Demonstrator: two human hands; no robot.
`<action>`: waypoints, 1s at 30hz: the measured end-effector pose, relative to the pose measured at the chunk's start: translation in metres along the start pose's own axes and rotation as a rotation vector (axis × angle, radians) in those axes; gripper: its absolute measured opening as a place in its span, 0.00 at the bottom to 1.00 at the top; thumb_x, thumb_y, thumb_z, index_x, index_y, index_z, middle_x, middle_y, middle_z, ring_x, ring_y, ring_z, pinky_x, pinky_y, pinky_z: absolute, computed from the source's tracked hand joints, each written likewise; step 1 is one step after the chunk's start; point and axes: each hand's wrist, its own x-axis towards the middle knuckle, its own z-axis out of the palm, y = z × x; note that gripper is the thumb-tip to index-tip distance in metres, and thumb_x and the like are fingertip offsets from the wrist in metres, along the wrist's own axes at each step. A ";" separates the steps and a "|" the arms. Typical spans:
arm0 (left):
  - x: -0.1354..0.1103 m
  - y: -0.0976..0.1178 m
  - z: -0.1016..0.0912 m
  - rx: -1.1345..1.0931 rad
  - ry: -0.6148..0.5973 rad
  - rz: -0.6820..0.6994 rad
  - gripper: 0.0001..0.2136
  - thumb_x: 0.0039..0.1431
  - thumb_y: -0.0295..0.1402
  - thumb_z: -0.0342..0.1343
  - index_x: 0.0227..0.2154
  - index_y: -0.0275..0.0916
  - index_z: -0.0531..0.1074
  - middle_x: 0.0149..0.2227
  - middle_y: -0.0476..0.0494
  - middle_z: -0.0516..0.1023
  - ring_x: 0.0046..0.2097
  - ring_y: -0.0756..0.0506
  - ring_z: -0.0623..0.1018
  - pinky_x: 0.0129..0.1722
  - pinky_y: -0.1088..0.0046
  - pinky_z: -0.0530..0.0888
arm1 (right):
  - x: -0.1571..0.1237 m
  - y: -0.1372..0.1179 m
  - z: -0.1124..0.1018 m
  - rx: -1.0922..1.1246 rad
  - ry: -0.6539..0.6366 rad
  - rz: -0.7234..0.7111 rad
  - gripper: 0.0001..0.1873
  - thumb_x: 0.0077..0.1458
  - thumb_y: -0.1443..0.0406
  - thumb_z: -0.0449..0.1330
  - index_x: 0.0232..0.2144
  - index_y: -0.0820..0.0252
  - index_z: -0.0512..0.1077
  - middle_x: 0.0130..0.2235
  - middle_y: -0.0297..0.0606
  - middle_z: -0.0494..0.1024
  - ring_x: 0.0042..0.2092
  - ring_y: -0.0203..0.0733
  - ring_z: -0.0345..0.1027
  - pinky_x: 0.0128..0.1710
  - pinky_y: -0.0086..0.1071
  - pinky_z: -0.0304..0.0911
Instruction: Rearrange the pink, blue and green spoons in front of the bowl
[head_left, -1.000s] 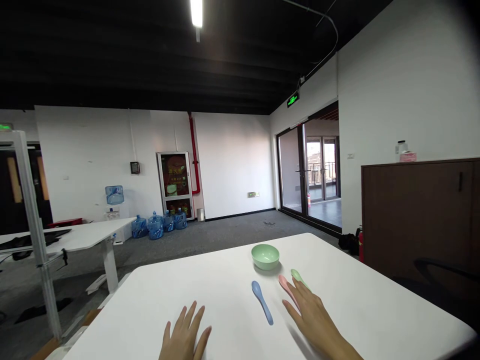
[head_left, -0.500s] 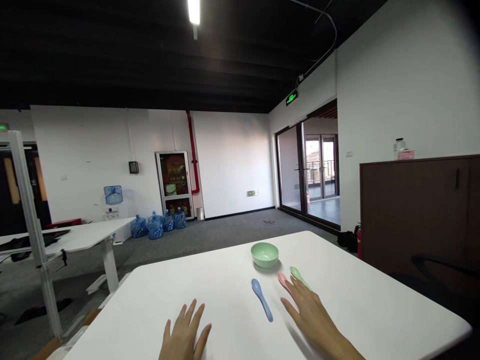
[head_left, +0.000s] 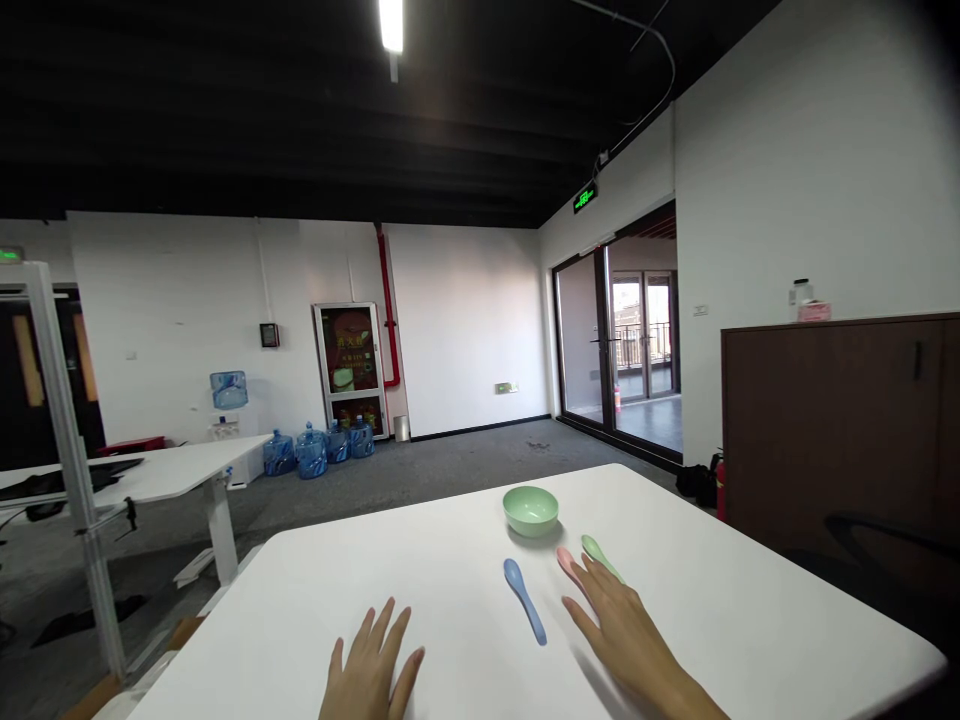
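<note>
My left hand (head_left: 373, 668) lies flat on the white table (head_left: 750, 610), fingers spread, holding nothing. My right hand (head_left: 622, 632) also rests flat and open, its fingertips covering the handles of a pink spoon (head_left: 566, 563) and a green spoon (head_left: 595, 550). A blue spoon (head_left: 523, 599) lies between my two hands, just left of the right one. Beyond the spoons stands a pale green bowl (head_left: 531, 510), upright and apart from both hands.
A dark wooden cabinet (head_left: 832, 420) stands to the right, with a dark chair (head_left: 892, 560) beside the table. Another white desk (head_left: 150, 475) is at left behind a metal frame post (head_left: 67, 460). Water bottles (head_left: 311, 450) sit by the far wall; glass doors (head_left: 622, 345) are beyond.
</note>
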 end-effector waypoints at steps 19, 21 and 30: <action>0.000 0.001 0.004 -0.022 0.013 0.008 0.25 0.68 0.42 0.41 0.65 0.50 0.66 0.70 0.45 0.65 0.71 0.35 0.64 0.66 0.42 0.66 | 0.030 0.000 -0.013 -0.119 0.081 0.134 0.30 0.70 0.50 0.39 0.46 0.58 0.77 0.46 0.49 0.79 0.48 0.53 0.71 0.48 0.44 0.65; 0.000 0.001 0.004 -0.018 0.007 0.012 0.25 0.68 0.43 0.41 0.65 0.50 0.65 0.70 0.45 0.65 0.71 0.35 0.63 0.66 0.43 0.66 | 0.034 0.001 -0.011 -0.171 0.035 0.183 0.30 0.70 0.51 0.40 0.41 0.59 0.78 0.43 0.50 0.78 0.46 0.53 0.71 0.43 0.41 0.65; -0.001 -0.007 0.015 -0.074 0.029 0.034 0.25 0.68 0.44 0.40 0.65 0.51 0.64 0.71 0.45 0.64 0.71 0.35 0.62 0.66 0.41 0.65 | 0.034 0.000 0.002 -0.216 -0.232 0.329 0.18 0.61 0.70 0.49 0.34 0.60 0.79 0.38 0.49 0.82 0.41 0.53 0.78 0.34 0.38 0.62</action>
